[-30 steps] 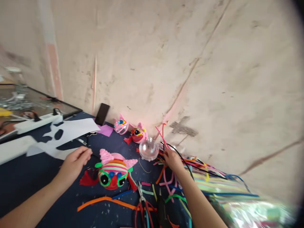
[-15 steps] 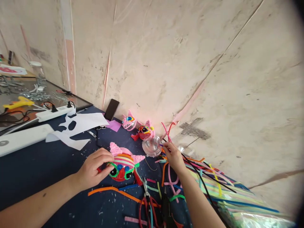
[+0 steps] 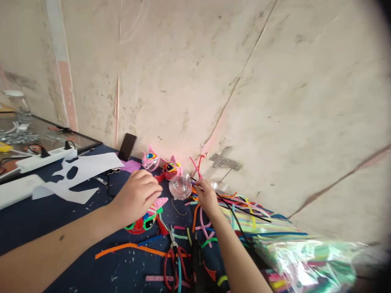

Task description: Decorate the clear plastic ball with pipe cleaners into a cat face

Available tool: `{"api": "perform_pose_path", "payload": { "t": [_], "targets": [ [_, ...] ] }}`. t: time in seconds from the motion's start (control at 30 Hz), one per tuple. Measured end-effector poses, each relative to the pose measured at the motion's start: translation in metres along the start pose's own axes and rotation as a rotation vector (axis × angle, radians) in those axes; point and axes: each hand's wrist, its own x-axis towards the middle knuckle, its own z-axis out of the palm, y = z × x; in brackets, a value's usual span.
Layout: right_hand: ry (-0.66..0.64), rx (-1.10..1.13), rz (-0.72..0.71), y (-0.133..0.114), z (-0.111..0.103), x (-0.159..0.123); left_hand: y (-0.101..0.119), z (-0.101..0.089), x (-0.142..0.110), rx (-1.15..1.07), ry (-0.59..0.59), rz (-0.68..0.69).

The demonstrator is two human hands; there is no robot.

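Note:
My left hand (image 3: 139, 197) hovers over a pipe-cleaner animal head (image 3: 142, 224) with pink horns, green-ringed eyes and a red tassel, covering much of it. Its fingers are loosely bent with nothing seen in them. My right hand (image 3: 207, 197) pinches a thin purple pipe cleaner (image 3: 193, 183), whose tip shows at the fingertips. Just left of that hand lies a clear plastic half-ball (image 3: 180, 186). Beneath and beside its wrist spread loose pipe cleaners (image 3: 244, 211) in many colours.
Two more decorated heads, one red-faced (image 3: 170, 169) and one clear (image 3: 150, 161), stand by the wall. Red-handled scissors (image 3: 172, 244) and a black tool (image 3: 196, 256) lie in front. A phone (image 3: 127, 147), cut white paper (image 3: 91, 165) and a power strip (image 3: 45, 158) are left.
My left hand has let go of the animal head and moved up and right across it. My right hand stays by the half-ball with its pinch. The view has turned right.

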Motion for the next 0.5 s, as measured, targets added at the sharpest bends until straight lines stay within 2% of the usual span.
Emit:
{"api": "perform_pose_path", "payload": {
  "t": [0.13,0.27,0.37,0.5],
  "targets": [
    [0.013,0.005,-0.056,-0.010,0.001,-0.008,0.021,0.052,0.053,0.214,-0.269,0.083],
    [0.036,0.017,-0.080,-0.012,-0.001,-0.018,0.036,0.096,0.074,0.294,-0.304,0.133],
    [0.054,0.019,-0.070,-0.008,-0.004,-0.024,0.041,0.111,0.077,0.335,-0.319,0.147],
    [0.054,0.003,-0.032,-0.003,-0.004,-0.029,0.043,0.114,0.080,0.364,-0.308,0.162]
  ]
}}
